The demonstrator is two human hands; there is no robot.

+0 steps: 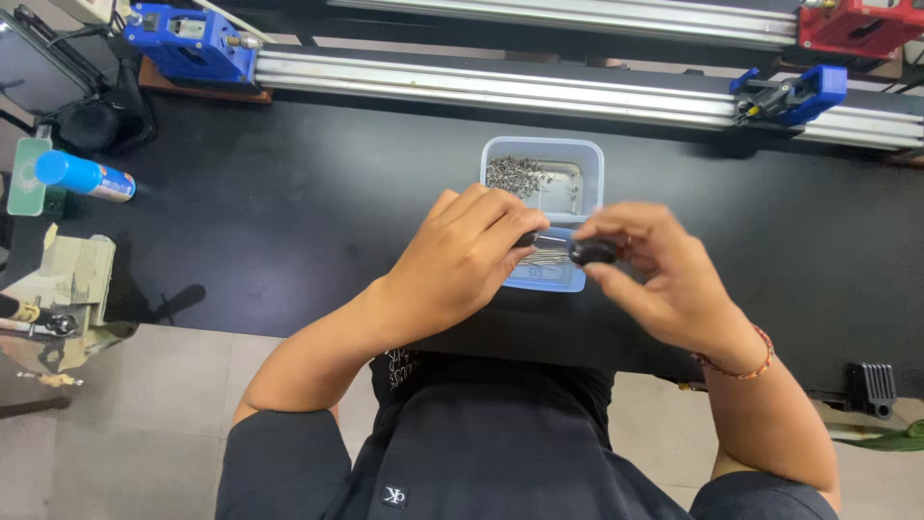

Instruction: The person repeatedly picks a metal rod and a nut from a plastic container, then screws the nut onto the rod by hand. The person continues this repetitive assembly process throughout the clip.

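I pinch a small black part [592, 252] in my right hand [664, 279], just over the pale blue tray [589, 154] so dropped bits land inside. My left hand [462, 260] closes on its thin metal end, steadying it above the screws [515, 175].

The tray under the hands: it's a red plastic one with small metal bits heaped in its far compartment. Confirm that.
Wrong on colour. The tray is pale blue, not red, as the head view shows. The small metal bits do lie heaped in its far compartment, beyond the left hand and right hand.
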